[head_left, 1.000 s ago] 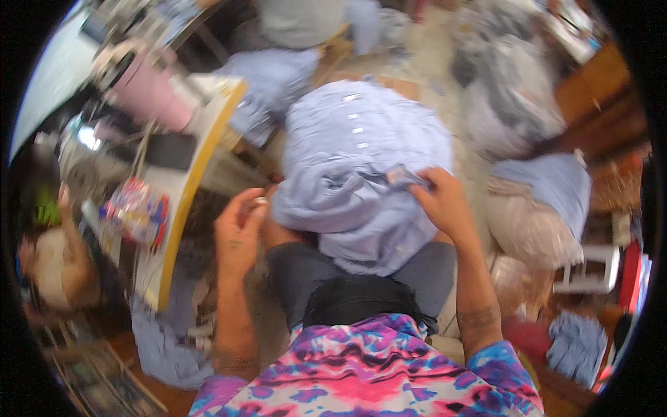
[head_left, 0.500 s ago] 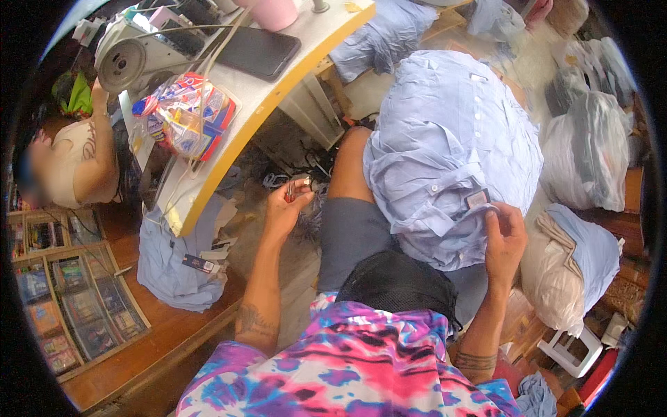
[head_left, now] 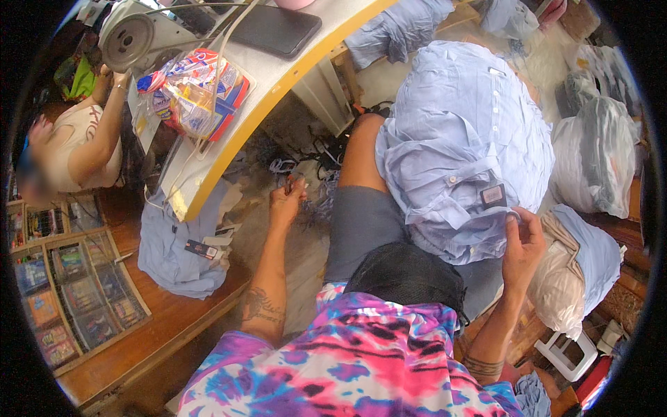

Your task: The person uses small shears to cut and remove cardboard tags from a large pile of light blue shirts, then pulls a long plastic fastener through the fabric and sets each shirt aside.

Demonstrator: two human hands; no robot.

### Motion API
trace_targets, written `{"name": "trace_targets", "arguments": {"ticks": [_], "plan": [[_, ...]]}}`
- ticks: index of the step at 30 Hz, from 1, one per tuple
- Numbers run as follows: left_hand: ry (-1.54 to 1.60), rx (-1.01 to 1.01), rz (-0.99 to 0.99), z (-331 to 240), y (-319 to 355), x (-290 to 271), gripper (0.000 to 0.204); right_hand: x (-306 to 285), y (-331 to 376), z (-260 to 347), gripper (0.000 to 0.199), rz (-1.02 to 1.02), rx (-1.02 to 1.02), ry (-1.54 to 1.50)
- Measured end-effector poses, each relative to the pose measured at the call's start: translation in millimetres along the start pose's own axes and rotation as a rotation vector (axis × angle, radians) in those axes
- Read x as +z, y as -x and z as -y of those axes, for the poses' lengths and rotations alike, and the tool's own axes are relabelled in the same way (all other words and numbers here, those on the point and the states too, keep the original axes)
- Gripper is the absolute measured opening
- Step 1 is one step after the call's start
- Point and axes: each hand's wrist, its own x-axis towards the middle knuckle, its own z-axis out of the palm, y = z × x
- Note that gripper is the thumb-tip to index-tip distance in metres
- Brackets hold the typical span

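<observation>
A light blue button-up shirt point(head_left: 451, 125) lies rumpled in a big heap over my lap, its row of white buttons running along the heap. Near its lower right edge, my right hand point(head_left: 522, 247) pinches the cloth between thumb and fingers. A dark hang tag point(head_left: 492, 196) with a pale label sits just above those fingers. My left hand point(head_left: 286, 203) is closed off to the left, away from the shirt, over the floor beside the table. A small reddish object shows between its fingers, too small to identify.
A white table point(head_left: 278, 66) with a yellow edge holds a black phone point(head_left: 275, 31), a bread bag point(head_left: 198, 94) and a machine with a wheel point(head_left: 128, 43). A co-worker point(head_left: 87, 142) sits beyond. Folded blue garments point(head_left: 182, 247) lie left; bagged clothes point(head_left: 594, 156) stand right.
My left hand has turned and its fingers have curled in further. My right hand still grips the shirt. The whole view has shifted slightly.
</observation>
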Motion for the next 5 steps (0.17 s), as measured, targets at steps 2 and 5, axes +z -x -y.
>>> {"name": "trace_targets", "arguments": {"ticks": [2, 5], "plan": [[-0.05, 0.027, 0.035, 11.8, -7.3, -2.4, 0.053, -0.2, 0.7, 1.9, 0.014, 0.006, -0.041, 0.003], [-0.013, 0.07, 0.094, 16.2, -4.8, 4.1, 0.056, 1.2, 2.5, 0.2, 0.015, 0.013, -0.017, -0.018]]}}
